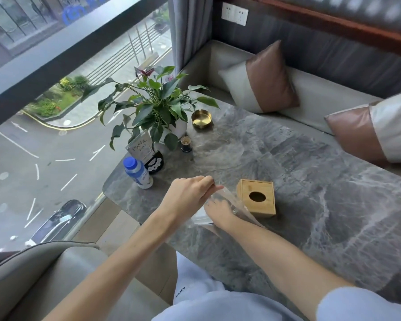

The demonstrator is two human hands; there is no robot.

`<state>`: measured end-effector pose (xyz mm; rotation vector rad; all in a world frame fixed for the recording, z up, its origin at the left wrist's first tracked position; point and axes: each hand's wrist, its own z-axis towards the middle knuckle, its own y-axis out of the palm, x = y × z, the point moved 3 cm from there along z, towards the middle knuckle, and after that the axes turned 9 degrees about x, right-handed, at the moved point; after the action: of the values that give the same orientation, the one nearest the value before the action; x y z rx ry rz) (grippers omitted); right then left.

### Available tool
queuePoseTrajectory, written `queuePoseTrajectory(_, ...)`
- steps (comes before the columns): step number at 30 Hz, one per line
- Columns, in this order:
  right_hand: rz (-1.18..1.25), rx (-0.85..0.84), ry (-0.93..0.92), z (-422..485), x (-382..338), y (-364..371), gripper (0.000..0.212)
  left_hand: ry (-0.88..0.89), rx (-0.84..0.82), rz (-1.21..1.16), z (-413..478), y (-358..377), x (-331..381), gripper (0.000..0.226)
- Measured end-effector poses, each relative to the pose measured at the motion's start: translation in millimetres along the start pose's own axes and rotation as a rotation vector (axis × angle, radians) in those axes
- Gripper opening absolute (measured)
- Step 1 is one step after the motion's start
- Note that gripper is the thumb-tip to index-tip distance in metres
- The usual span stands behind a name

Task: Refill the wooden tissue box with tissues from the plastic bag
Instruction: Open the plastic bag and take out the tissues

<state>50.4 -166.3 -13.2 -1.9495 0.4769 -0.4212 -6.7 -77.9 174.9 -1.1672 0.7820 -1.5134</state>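
Observation:
A wooden tissue box (257,197) with an oval hole in its top stands on the grey marble table (322,186). Just left of it lies a clear plastic bag (241,210), partly lifted. My left hand (188,193) pinches the bag's upper edge, fingers closed on the film. My right hand (219,213) is inside the bag's mouth, seen through the plastic. Whether it holds tissues I cannot tell; no tissues show clearly.
At the table's far left stand a potted plant (158,105), a brass dish (201,118), a small dark jar (186,143), a card stand (140,145) and a blue-capped bottle (138,172). Cushions (262,82) lie on the bench beyond. A window runs along the left.

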Motion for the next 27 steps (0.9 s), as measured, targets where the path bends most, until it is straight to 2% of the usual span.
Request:
queuePoseTrajectory(3, -0.014, 0.062, 0.006, 5.5, -3.7, -0.4, 0.032, 0.003, -0.012, -0.014, 1.1, -1.4, -3.4, 0.046)
queuePoseTrajectory(10, 0.063, 0.086, 0.032, 18.9, -9.8, -12.5, 0.031, 0.048, -0.057, 0.016, 0.5, -4.7, -15.6, 0.044)
queuePoseTrajectory(13, 0.155, 0.047, 0.040, 19.6, -9.6, -28.5, 0.031, 0.091, -0.132, 0.034, 1.8, -5.7, -21.2, 0.034)
queuePoseTrajectory(15, 0.303, 0.004, 0.067, 17.9, -8.4, -40.0, 0.035, 0.096, -0.152, 0.060, 3.1, -6.9, -23.7, 0.027)
queuePoseTrajectory(19, 0.332, -0.065, 0.040, -1.4, -6.7, -74.4, 0.043, 0.146, -0.077, 0.118, 8.7, -12.7, -21.8, 0.029)
queuePoseTrajectory(23, 0.349, 0.205, -0.064, -63.1, 7.7, -132.6, 0.022, 0.116, -0.030, 0.146, 17.5, -13.4, -19.5, 0.032)
queuePoseTrajectory(25, 0.552, 0.280, -0.096, -99.3, 26.9, -158.9, 0.014, 0.088, -0.016, 0.146, 22.7, -13.8, -20.0, 0.029)
queuePoseTrajectory(27, 0.948, 0.286, -0.043, -132.8, 52.6, -175.1, 0.020, 0.073, 0.011, 0.136, 28.6, -17.4, -18.6, 0.022)
